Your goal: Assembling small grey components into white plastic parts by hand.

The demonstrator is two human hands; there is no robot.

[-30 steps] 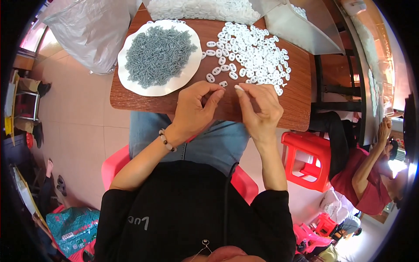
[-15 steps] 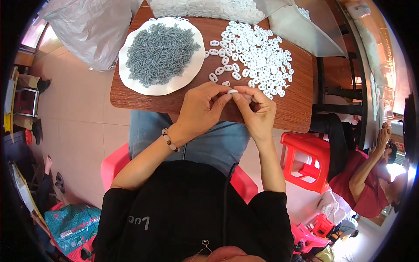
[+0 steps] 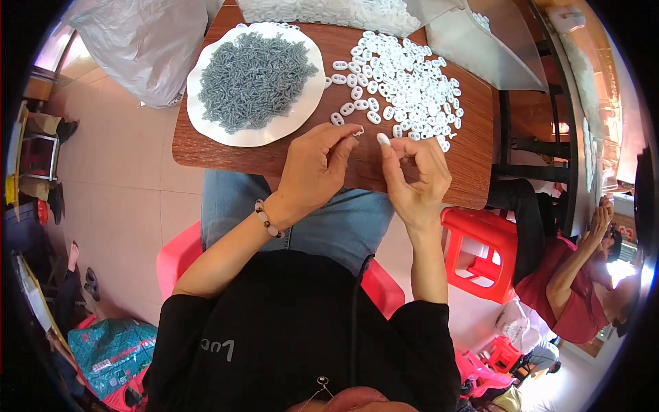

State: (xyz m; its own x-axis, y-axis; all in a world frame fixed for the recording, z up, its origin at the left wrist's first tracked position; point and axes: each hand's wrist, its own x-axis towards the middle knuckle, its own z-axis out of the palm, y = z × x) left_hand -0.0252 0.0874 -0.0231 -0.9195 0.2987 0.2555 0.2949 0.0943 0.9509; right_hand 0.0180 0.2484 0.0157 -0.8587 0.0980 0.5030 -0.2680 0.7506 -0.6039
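Observation:
Above the table's near edge, my left hand (image 3: 312,168) pinches a small white plastic piece (image 3: 360,130) between thumb and forefinger; its exact shape is too small to tell. Slightly apart from it, my right hand (image 3: 420,180) grips a smooth white oval plastic piece (image 3: 383,139) by thumb and fingertips. Many loose white two-hole oval pieces (image 3: 419,89) lie spread on the brown table (image 3: 226,158) beyond my right hand. To the left stands a white wavy-rimmed plate (image 3: 199,120), heaped with small grey translucent plastic parts (image 3: 257,82).
Clear bags of white pieces (image 3: 329,15) lie along the table's far edge. A big grey plastic bag (image 3: 141,51) stands at the far left. On the right are a red stool (image 3: 480,254) and a seated person in a red shirt (image 3: 566,295).
My hands, together around a white piece before, have moved apart. My right hand has shifted right with the oval piece, while a small white piece shows in my left fingertips.

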